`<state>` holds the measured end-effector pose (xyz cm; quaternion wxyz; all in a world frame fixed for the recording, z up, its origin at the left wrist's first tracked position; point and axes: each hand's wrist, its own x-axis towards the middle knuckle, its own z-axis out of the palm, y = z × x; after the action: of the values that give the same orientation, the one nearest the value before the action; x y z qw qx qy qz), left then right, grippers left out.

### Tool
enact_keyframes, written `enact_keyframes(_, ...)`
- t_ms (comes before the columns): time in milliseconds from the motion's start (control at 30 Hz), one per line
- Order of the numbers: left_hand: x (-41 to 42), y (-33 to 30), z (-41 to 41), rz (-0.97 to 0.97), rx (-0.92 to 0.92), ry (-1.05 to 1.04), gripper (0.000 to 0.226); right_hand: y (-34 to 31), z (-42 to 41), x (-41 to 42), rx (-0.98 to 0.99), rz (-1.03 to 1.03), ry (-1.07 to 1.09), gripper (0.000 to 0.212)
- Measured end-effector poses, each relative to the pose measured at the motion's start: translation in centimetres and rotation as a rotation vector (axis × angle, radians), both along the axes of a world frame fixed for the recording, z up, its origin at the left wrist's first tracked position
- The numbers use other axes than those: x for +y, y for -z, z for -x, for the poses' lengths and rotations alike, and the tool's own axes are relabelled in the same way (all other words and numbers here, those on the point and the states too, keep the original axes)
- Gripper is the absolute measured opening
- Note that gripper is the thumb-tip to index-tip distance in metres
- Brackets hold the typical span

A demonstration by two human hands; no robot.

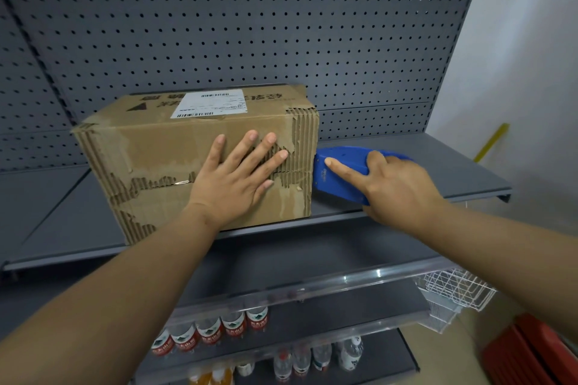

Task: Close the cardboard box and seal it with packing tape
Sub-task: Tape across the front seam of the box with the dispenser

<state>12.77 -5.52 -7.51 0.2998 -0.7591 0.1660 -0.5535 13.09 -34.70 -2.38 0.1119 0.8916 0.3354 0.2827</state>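
A worn brown cardboard box (150, 153) lies on its side on a grey shelf (406, 147), its flaps shut and their seam running across the face toward me. A white shipping label sits on its top. My left hand (237, 175) presses flat on that face with fingers spread over the seam. My right hand (394, 187) grips a blue tape dispenser (341, 175), index finger stretched along it. The dispenser's front end touches the box's right edge at seam height. The tape roll itself is hidden.
Grey pegboard (281, 25) backs the shelf. Lower shelves hold several water bottles (209, 331) behind clear rails. A white wire basket (459, 294) hangs at the lower right, above a red object (531, 350) on the floor. A white wall stands to the right.
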Motion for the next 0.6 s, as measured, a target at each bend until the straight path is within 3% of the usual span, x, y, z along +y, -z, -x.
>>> enact_keyframes(167,0.0,-0.4,-0.2,0.021,0.0,-0.01,0.058,-1.1,-0.8,0.2,-0.055,0.031,-0.006,0.089)
enact_keyframes(333,-0.1,0.0,0.0,0.004,0.009,-0.012,0.056,0.2,0.3,0.2,0.009,0.043,0.007,0.092)
enact_keyframes(500,0.1,-0.1,0.0,0.005,-0.01,-0.028,0.055,-4.6,-1.5,0.5,-0.002,0.095,0.307,0.08)
enact_keyframes(600,0.0,-0.2,0.0,-0.002,0.009,-0.03,0.055,-4.2,-1.7,0.4,0.0,0.122,0.303,0.081)
